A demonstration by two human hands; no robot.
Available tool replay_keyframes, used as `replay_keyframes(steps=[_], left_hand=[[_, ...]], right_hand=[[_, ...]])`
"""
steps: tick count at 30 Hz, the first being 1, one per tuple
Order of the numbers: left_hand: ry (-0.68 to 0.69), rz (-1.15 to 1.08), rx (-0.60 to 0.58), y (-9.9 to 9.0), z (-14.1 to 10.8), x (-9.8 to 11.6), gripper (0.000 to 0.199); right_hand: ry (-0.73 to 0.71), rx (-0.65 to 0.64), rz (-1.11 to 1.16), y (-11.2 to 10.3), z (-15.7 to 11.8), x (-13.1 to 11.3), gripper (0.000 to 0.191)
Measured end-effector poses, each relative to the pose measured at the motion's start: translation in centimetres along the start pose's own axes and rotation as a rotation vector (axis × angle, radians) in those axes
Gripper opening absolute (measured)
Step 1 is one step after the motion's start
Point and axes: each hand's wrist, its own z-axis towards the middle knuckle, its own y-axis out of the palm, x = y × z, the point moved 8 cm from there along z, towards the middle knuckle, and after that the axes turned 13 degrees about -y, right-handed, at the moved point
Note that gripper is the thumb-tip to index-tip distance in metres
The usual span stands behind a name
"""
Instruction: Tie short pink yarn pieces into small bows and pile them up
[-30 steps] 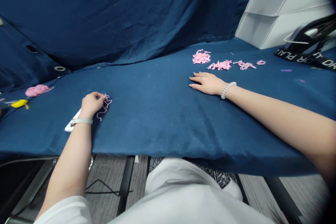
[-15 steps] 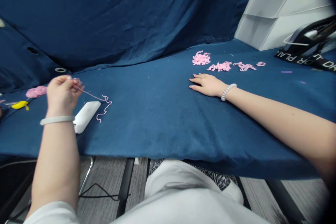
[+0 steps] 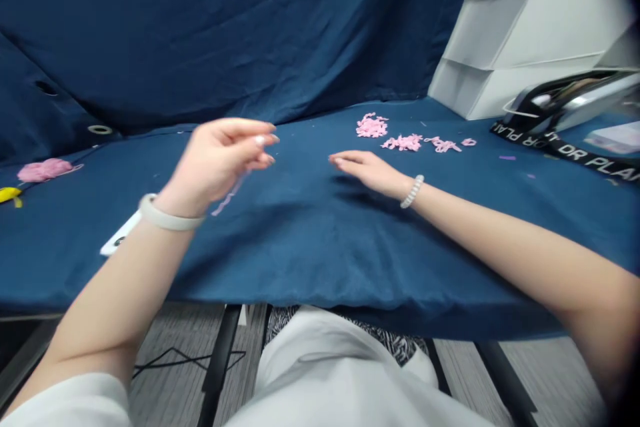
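My left hand (image 3: pixel 225 157) is raised over the table with its fingers pinched together. A pink strand of yarn (image 3: pixel 230 197) hangs from it, partly hidden behind the fingers. My right hand (image 3: pixel 367 170) hovers a little above the cloth, fingers stretched out and holding nothing. Between the two hands lies a stretch of blue cloth (image 3: pixel 295 227). Beyond my right hand sit a heap of short pink yarn pieces (image 3: pixel 371 125), a second heap (image 3: pixel 404 142) and some looser yarn loops (image 3: pixel 443 145).
At the far left is a bundle of pink yarn (image 3: pixel 45 170) by a yellow object (image 3: pixel 9 195). A white flat device (image 3: pixel 120 233) lies partly under my left forearm. White boxes (image 3: pixel 530 33) and a black lettered strap (image 3: pixel 565 150) are at the right.
My left hand has swung right toward the middle, carrying the yarn strand off the cloth. My right hand has lifted from the table and shifted left. The view has turned slightly.
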Motion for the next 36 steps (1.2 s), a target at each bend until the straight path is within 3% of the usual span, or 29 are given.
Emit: replay_keyframes(steps=[2,4,8,13,17,28,36], left_hand=[[-0.132,-0.032,-0.204,4.9,0.1,-2.7,0.035],[-0.183,-0.048,-0.317,8.1,-0.1,-5.0,0.044],[-0.271,0.004,-0.407,11.0,-0.5,-8.6,0.062],[-0.191,-0.014,-0.297,10.2,-0.6,-8.9,0.069],[-0.134,0.001,-0.261,10.0,-1.1,-8.9,0.064],[0.014,0.107,-0.328,11.1,-3.0,-9.8,0.056],[-0.036,0.049,-0.304,11.1,-2.8,-10.3,0.056]], right_hand=[[-0.049,-0.169,0.277,2.9,-1.1,-2.9,0.046],[-0.069,-0.293,0.400,5.2,-2.8,-4.7,0.048],[0.038,-0.165,0.509,6.6,-5.3,-4.1,0.049],[0.088,-0.034,0.599,7.0,-5.6,-3.4,0.044],[0.134,0.027,0.715,7.1,-5.4,-3.2,0.044],[0.230,0.171,0.825,6.2,-5.9,-1.8,0.026],[0.236,0.319,0.846,5.4,-6.0,-1.9,0.021]])
